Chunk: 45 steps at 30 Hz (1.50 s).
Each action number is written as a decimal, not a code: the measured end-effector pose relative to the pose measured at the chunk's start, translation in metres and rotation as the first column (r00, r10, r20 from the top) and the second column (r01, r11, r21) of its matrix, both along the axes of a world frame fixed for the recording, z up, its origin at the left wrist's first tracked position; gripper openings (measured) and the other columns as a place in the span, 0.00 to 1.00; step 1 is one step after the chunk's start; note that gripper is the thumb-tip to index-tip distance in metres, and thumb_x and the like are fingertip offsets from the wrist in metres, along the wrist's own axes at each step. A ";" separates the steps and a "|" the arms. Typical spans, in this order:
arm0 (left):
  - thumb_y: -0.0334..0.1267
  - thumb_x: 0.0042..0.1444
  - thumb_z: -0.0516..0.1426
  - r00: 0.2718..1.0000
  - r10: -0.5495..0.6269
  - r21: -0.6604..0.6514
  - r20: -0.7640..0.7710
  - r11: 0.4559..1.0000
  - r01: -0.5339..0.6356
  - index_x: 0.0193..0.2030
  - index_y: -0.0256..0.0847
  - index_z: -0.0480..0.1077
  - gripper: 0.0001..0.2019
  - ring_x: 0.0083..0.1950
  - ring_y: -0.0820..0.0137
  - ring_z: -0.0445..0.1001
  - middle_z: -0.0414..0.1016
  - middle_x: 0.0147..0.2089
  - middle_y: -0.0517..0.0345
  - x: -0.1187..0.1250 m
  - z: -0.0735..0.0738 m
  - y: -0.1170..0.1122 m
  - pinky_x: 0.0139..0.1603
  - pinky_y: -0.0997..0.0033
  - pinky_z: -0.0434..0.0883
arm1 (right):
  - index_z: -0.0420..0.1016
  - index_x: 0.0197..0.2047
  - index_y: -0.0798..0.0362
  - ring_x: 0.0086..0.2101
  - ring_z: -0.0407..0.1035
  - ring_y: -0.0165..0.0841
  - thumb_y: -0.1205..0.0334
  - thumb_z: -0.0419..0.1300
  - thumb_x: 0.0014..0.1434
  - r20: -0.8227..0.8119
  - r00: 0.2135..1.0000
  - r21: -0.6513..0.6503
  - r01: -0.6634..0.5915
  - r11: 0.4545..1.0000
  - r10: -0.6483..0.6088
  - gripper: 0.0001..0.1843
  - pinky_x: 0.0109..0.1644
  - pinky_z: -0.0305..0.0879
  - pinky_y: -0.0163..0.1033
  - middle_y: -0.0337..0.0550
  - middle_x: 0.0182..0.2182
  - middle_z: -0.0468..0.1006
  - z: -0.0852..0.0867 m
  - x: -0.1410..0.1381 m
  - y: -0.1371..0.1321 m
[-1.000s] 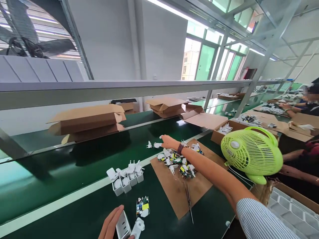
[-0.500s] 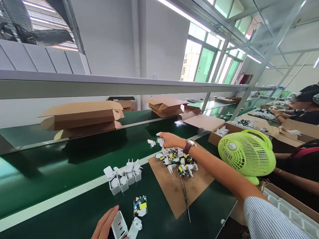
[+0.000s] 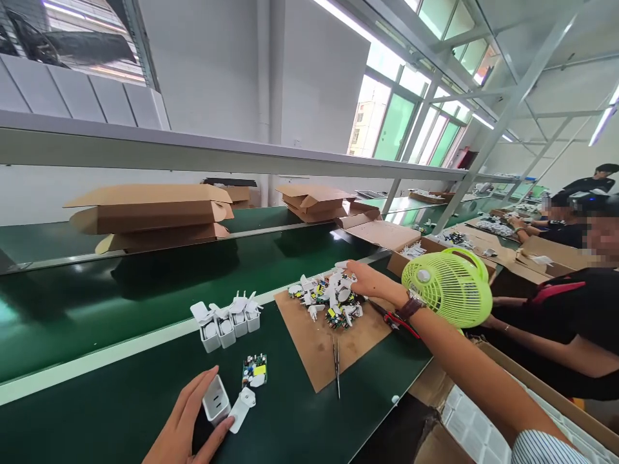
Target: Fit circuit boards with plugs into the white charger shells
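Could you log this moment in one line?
Left hand: holds case | right hand: at parts pile | tweezers: partly on brown sheet

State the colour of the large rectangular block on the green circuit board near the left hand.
The block is yellow, clearest in the head view.

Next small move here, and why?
Probably bring the right hand to the circuit board: it lies on the table near the white housing that the left hand holds, but neither hand is on it. The right hand is at the parts pile; whether it grips anything there is unclear.
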State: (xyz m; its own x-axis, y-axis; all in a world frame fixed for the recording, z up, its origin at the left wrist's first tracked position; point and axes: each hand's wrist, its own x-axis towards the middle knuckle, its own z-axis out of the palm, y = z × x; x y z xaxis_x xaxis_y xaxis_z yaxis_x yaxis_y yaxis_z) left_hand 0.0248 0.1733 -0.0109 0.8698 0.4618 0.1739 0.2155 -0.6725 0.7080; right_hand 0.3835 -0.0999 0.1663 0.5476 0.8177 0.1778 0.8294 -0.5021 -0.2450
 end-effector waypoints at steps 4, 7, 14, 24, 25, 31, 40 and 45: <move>0.52 0.66 0.55 0.999 0.024 0.031 0.048 0.999 -0.025 0.71 0.50 0.60 0.29 0.64 0.52 0.76 0.68 0.70 0.49 0.000 0.012 -0.001 0.53 0.57 0.81 | 0.74 0.54 0.51 0.47 0.73 0.41 0.70 0.57 0.59 0.035 0.996 0.057 -0.089 0.994 0.087 0.20 0.50 0.68 0.44 0.50 0.51 0.78 0.003 -0.042 0.020; 0.50 0.65 0.58 1.000 -0.022 0.038 0.019 0.999 0.021 0.72 0.49 0.59 0.31 0.63 0.54 0.76 0.70 0.68 0.48 0.000 0.021 -0.002 0.54 0.58 0.80 | 0.76 0.46 0.51 0.38 0.74 0.39 0.62 0.56 0.67 0.013 0.978 -0.027 -0.207 0.978 0.207 0.09 0.41 0.66 0.40 0.46 0.40 0.82 -0.015 -0.091 0.043; 0.46 0.65 0.58 0.998 -0.010 0.046 0.057 0.999 0.007 0.72 0.48 0.57 0.30 0.62 0.58 0.76 0.72 0.66 0.48 0.000 0.024 -0.003 0.62 0.56 0.75 | 0.75 0.40 0.54 0.30 0.73 0.40 0.68 0.60 0.61 -0.084 0.925 -0.246 -0.379 0.892 0.369 0.04 0.32 0.61 0.40 0.47 0.32 0.82 -0.078 -0.164 0.104; 0.39 0.64 0.58 0.996 0.055 0.048 0.077 0.997 -0.059 0.72 0.46 0.54 0.32 0.65 0.57 0.72 0.69 0.66 0.46 0.000 0.026 -0.003 0.66 0.52 0.71 | 0.72 0.42 0.55 0.43 0.72 0.46 0.51 0.65 0.64 -0.044 0.903 0.025 -0.426 0.904 0.427 0.15 0.49 0.71 0.51 0.53 0.42 0.77 -0.110 -0.178 0.124; 0.39 0.63 0.58 0.996 0.056 0.052 0.071 0.997 -0.060 0.73 0.46 0.54 0.32 0.65 0.57 0.72 0.69 0.66 0.46 -0.001 0.028 -0.004 0.66 0.52 0.71 | 0.72 0.41 0.54 0.43 0.72 0.47 0.54 0.66 0.62 -0.029 0.901 0.049 -0.432 0.901 0.433 0.13 0.48 0.72 0.52 0.53 0.42 0.77 -0.117 -0.178 0.125; 0.37 0.62 0.58 0.993 0.111 0.056 0.042 0.992 -0.113 0.71 0.45 0.55 0.32 0.62 0.58 0.75 0.70 0.64 0.46 -0.005 0.037 0.000 0.64 0.53 0.73 | 0.68 0.57 0.51 0.51 0.72 0.44 0.75 0.56 0.61 -0.108 0.848 0.234 -0.486 0.842 0.519 0.22 0.54 0.74 0.53 0.52 0.51 0.76 -0.131 -0.165 0.114; 0.39 0.62 0.60 0.994 0.109 0.010 -0.006 0.994 -0.108 0.72 0.45 0.54 0.33 0.63 0.57 0.74 0.70 0.65 0.45 -0.008 0.038 -0.003 0.65 0.53 0.72 | 0.73 0.45 0.55 0.50 0.71 0.52 0.68 0.61 0.57 -0.003 0.919 0.167 -0.387 0.907 0.393 0.11 0.51 0.73 0.59 0.59 0.47 0.77 -0.146 -0.185 0.124; 0.40 0.62 0.60 0.994 0.103 0.013 -0.017 0.995 -0.103 0.72 0.45 0.54 0.33 0.60 0.58 0.76 0.72 0.63 0.46 -0.011 0.039 -0.002 0.63 0.54 0.73 | 0.70 0.58 0.58 0.54 0.68 0.49 0.74 0.54 0.56 -0.034 0.875 0.249 -0.460 0.852 0.483 0.25 0.55 0.72 0.57 0.60 0.53 0.75 -0.142 -0.178 0.115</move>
State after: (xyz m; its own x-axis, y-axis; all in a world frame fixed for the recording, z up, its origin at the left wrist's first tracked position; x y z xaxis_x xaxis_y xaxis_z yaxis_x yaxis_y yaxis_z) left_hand 0.0136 0.1717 0.0284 0.8204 0.5474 0.1653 0.2965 -0.6545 0.6955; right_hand 0.2057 0.0150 0.0238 0.1291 0.9252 0.3568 0.9204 0.0220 -0.3903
